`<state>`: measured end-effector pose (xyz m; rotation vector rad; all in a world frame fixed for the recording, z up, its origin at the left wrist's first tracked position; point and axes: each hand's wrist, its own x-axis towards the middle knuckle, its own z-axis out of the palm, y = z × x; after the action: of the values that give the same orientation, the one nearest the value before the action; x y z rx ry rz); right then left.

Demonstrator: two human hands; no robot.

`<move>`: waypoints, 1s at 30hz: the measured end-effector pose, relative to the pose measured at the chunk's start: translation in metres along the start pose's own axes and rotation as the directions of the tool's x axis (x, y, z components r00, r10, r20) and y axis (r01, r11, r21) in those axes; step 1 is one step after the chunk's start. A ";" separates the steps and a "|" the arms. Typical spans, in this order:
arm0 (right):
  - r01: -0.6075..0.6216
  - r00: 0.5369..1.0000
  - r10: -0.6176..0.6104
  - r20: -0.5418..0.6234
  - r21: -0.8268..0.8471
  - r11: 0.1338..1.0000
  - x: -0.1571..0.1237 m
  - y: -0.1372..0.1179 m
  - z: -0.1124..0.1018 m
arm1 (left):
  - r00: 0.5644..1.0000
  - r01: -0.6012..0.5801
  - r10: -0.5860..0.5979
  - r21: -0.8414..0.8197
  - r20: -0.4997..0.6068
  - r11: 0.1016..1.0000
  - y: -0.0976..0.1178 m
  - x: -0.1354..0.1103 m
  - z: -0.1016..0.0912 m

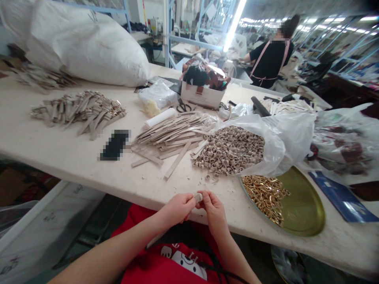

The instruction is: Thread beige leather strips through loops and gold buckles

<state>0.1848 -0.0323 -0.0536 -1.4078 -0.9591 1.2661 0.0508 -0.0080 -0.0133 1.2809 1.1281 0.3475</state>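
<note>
At the front edge of the table my left hand (181, 206) and my right hand (212, 207) meet, fingers pinched together. Between them is the end of a beige strap (197, 197); its finer detail is too small to make out. A pale strip, seemingly its tail, shows below my left forearm. Just beyond my hands lies a heap of small beige loops (231, 150), spilling from a clear plastic bag (284, 134). Long flat beige strips (174, 132) are piled to the left of the loops. Gold-coloured metal pieces (266, 197) fill one side of a round gold tray (310, 213) at right.
Further left lie a pile of straps with metal fittings (79, 108) and a dark pixelated rectangle (115, 145). Behind are scissors (183, 105), a filled white box (203, 96) and a big white sack (89, 47). A blue folder (343, 197) lies right. A person (271, 59) stands beyond.
</note>
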 end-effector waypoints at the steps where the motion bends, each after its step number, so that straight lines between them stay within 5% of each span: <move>1: 0.007 1.000 -0.007 -0.013 0.000 1.000 -0.001 -0.001 0.001 | 0.999 -0.024 0.025 0.034 -0.024 0.999 0.000 0.000 0.000; 9: 0.012 1.000 -0.010 -0.025 0.083 0.996 -0.004 0.002 0.003 | 0.976 -0.142 0.175 0.228 -0.129 0.963 0.003 0.002 0.001; 13: 0.005 0.997 -0.011 0.070 0.090 0.996 0.002 -0.002 -0.007 | 0.997 -0.075 0.078 0.209 -0.005 0.975 0.008 0.002 -0.005; 17: -0.092 0.996 0.087 0.037 0.145 0.985 0.009 -0.006 -0.020 | 0.975 -0.053 0.025 0.123 0.220 0.991 0.007 -0.005 -0.015; 24: -0.195 0.969 0.132 0.207 0.324 0.926 -0.004 -0.002 0.008 | 0.983 -0.169 0.177 0.148 -0.043 0.975 0.001 0.003 -0.011; 26: -0.106 0.981 0.064 0.185 0.227 0.968 -0.004 -0.004 0.002 | 0.983 -0.177 0.182 0.143 -0.022 0.974 0.002 0.007 -0.010; 28: 0.074 0.992 -0.068 0.102 -0.057 0.996 0.000 -0.012 -0.024 | 0.985 -0.170 0.171 0.153 0.005 0.974 0.000 0.010 -0.013; 30: 0.181 0.972 -0.231 -0.041 -0.494 0.850 0.009 -0.024 -0.065 | 0.987 -0.160 0.162 0.161 0.004 0.974 -0.005 0.012 -0.017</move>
<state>0.2511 -0.0287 -0.0337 -1.6771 -1.3878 0.8097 0.0410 0.0093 -0.0216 1.5204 1.0799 0.3892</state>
